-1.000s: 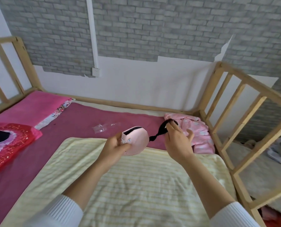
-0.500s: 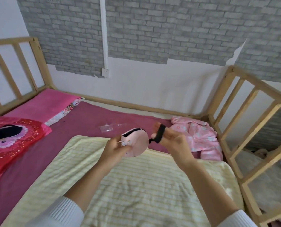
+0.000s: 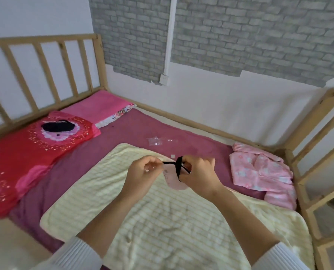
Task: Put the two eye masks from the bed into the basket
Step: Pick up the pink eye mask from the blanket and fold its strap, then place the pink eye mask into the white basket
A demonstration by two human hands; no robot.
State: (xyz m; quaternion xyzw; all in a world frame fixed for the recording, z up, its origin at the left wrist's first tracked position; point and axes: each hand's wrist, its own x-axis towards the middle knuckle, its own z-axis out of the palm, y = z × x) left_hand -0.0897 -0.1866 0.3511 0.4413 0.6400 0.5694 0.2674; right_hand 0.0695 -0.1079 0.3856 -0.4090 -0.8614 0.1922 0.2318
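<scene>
A pink eye mask with a black strap hangs between my two hands above the pale yellow blanket. My left hand pinches the strap's end and the mask's edge. My right hand has the black strap looped around its fingers. A black eye mask lies on the red pillow at the left. No basket is in view.
A folded pink pyjama top lies at the right by the wooden bed rail. A crumpled clear wrapper lies on the purple sheet. A pink pillow sits by the slatted headboard.
The view has swung left, bringing the black mask and red pillow further in. My hands have come closer together and the black strap is now wound around my right fingers.
</scene>
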